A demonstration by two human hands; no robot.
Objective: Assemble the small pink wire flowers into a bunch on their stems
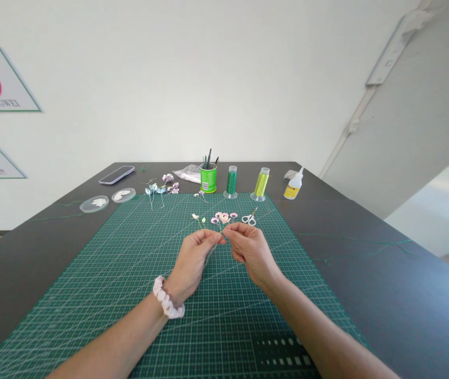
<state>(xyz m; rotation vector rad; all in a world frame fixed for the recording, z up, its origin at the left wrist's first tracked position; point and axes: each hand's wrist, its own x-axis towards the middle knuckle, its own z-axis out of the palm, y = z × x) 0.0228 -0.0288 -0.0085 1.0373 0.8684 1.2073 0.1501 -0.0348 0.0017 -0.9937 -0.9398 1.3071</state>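
Above the cutting mat (109, 263), your left hand (197, 258) and right hand (250, 250) pinched the flower cluster (224, 217) by its stems (219, 226), grips closed (contact partly hidden); slack pressure could have splayed them.

A pale, pinkish-white scrunchie (166, 301) circles the left forearm (117, 337) just behind the left hand (195, 258), its soft fabric gathered into plump, rounded ruffles like a ring of small scallops. The left hand and the right hand (251, 253) are ungloved, and the right forearm (319, 326) is bare, smooth and tapering towards the wrist.
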